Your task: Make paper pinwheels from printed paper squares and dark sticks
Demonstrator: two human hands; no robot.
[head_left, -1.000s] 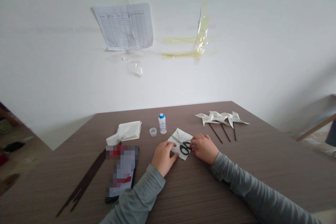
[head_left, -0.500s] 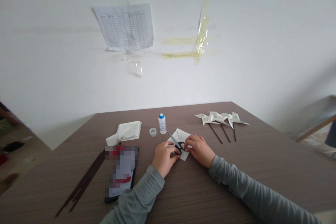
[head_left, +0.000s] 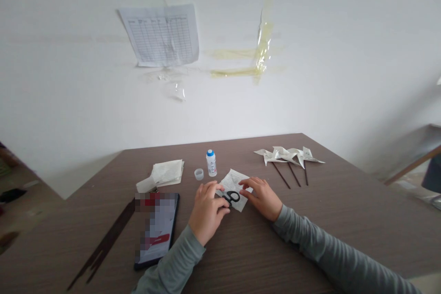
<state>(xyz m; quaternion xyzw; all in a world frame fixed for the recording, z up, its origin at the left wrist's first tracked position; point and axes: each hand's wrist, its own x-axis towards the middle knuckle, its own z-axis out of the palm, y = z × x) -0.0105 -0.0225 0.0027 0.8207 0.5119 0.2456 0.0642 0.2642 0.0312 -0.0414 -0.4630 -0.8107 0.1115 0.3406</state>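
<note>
A square of printed paper (head_left: 241, 201) lies turned corner-up on the table in front of me. Over its left part is a pair of scissors (head_left: 234, 196) with black handles, gripped by my left hand (head_left: 208, 211); the hand hides the blades. My right hand (head_left: 263, 196) is above the paper's right edge, with its fingers bent and apart and nothing visible between them. Beyond the paper stands a white glue bottle (head_left: 211, 165) with a blue top, and its clear cap (head_left: 199, 174) sits just left of it.
Three paper pinwheels (head_left: 285, 155) on dark sticks lie at the back right. To the left are a stack of paper squares (head_left: 168, 172), a phone (head_left: 160, 225) with a blurred screen, and a bundle of dark sticks (head_left: 103, 243). The wall (head_left: 234, 115) rises behind the table.
My left hand has moved slightly left, taking the scissors with it across the paper. My right hand has come off the scissors' handle and stays near the paper. The view has shifted a little.
</note>
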